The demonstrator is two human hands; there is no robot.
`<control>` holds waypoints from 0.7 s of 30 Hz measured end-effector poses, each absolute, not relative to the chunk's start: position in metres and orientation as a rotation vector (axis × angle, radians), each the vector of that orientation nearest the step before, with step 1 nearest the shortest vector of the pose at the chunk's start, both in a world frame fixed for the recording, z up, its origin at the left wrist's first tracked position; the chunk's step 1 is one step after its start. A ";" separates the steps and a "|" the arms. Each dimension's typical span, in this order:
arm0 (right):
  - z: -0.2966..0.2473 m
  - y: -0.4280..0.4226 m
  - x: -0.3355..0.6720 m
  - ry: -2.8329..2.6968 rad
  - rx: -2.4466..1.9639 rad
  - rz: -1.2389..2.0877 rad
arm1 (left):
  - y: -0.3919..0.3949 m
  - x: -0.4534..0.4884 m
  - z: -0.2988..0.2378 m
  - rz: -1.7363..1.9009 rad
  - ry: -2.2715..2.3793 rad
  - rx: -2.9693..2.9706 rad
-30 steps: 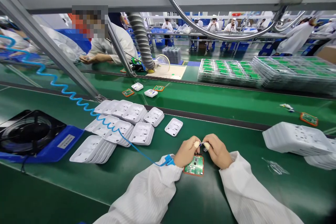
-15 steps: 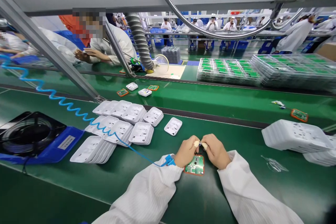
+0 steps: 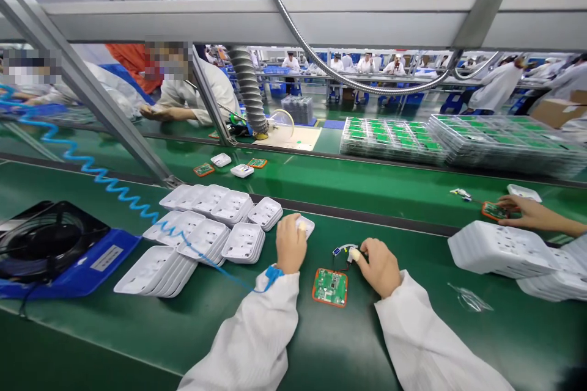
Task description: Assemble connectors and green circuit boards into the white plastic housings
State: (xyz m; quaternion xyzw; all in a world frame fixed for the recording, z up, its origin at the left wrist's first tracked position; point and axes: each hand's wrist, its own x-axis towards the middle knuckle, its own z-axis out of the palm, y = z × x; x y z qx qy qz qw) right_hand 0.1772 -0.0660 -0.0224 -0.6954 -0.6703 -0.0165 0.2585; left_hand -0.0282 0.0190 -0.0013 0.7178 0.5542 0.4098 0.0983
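My left hand (image 3: 291, 243), its wristband clipped to a blue coiled cord, closes over the near left side of a single white plastic cover (image 3: 308, 226); the fingers hide much of that cover. A covered thumb rests on it. On the green bench in front of me lies a green circuit board (image 3: 330, 287) with an orange rim. Thin wires (image 3: 345, 250) with a blue-and-white piece run from the board's top edge. My right hand (image 3: 380, 266) pinches a small white part at the end of these wires, thumb and fingers together.
Stacked white covers (image 3: 202, 232) stand left of my hands, and more (image 3: 504, 247) stand at the right. A black fan (image 3: 55, 235) sits far left. A co-worker's hand (image 3: 527, 214) touches another board on the belt. Clear trays of boards (image 3: 389, 137) are stacked beyond.
My left hand has left the wires and moved up-left to the single white cover. My right hand stays at the wires. A co-worker's hand and another cover have appeared at the right.
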 end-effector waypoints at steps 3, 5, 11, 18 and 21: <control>-0.023 -0.064 0.162 -1.873 -2.056 -0.123 | 0.041 -0.039 -0.010 0.912 1.877 2.205; -0.022 -0.064 0.150 -1.936 -2.048 -0.122 | 0.047 -0.040 -0.014 0.705 1.948 2.222; -0.016 -0.075 0.132 -2.103 -1.595 0.201 | 0.024 -0.025 -0.009 0.631 1.826 2.221; -0.009 -0.073 0.148 -1.872 -1.499 0.171 | -0.017 0.003 -0.014 0.778 1.233 2.095; -0.010 -0.070 0.155 -1.900 -1.572 0.059 | -0.024 0.008 -0.017 0.814 1.132 2.011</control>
